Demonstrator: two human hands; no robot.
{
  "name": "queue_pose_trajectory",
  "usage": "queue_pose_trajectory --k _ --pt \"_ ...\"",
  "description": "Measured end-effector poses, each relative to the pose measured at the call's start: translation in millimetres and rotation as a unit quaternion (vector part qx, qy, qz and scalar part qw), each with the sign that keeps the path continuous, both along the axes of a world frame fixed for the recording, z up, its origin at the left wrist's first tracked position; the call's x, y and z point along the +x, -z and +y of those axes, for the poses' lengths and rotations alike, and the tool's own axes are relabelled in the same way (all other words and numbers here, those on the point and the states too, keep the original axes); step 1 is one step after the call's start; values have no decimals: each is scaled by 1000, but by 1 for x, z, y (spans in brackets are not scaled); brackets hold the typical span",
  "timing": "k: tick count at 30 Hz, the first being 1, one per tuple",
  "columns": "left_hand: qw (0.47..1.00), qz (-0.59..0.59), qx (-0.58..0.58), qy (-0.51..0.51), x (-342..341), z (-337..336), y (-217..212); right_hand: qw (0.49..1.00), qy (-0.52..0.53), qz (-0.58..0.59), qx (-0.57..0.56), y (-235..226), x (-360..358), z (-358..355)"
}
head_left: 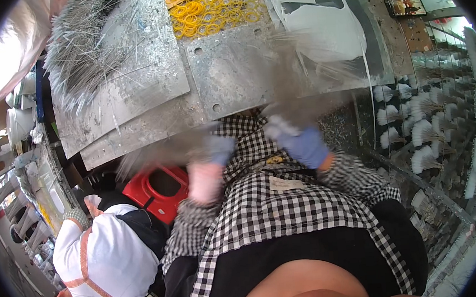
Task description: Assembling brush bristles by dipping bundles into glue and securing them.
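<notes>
My right hand [301, 143], in a blue glove, is closed at the table's front edge on a bundle of thin grey strands [305, 77]. This bundle fans out, smeared by motion, over the board towards the white paste [329, 30]. Lower and to the left is my left hand [216, 156], with blue over the fingers and a pinkish back. It is closed on another blurred bundle of thin strands [161, 146], which points left along the table's front edge. Motion hides the exact finger positions. A big heap of loose, white-tipped strands [80, 55] lies on the table's left part.
Yellow rubber bands [198, 16] lie at the back middle of the metal-topped table [231, 75]. A phone [405, 6] sits at the back right. Racks of white-tipped bundles [422, 121] stand right. A red plastic stool [160, 192] and a person in white [109, 256] are at lower left.
</notes>
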State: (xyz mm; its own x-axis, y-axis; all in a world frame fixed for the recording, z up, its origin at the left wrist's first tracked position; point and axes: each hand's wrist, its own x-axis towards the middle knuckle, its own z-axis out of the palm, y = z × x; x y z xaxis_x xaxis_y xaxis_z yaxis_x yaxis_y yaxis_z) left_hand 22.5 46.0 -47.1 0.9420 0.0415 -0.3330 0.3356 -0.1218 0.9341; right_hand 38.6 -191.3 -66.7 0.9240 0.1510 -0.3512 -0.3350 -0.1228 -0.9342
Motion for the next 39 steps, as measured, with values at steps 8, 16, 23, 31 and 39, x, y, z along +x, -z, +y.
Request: queue_pose_trajectory --k 8,16,23,31,39 --pt "959 117 -225 129 -8 -37 57 974 -150 131 105 47 5 17" --pt "939 -92 92 317 -5 -29 30 976 -219 5 20 6 7 33" --pt "936 81 -106 326 1 -22 20 946 -318 56 -16 -3 14 22" --pt "938 123 -209 248 29 -25 78 835 -123 373 386 11 8 14" --pt "944 -37 -153 290 30 -20 19 941 -194 -267 72 -16 25 24"
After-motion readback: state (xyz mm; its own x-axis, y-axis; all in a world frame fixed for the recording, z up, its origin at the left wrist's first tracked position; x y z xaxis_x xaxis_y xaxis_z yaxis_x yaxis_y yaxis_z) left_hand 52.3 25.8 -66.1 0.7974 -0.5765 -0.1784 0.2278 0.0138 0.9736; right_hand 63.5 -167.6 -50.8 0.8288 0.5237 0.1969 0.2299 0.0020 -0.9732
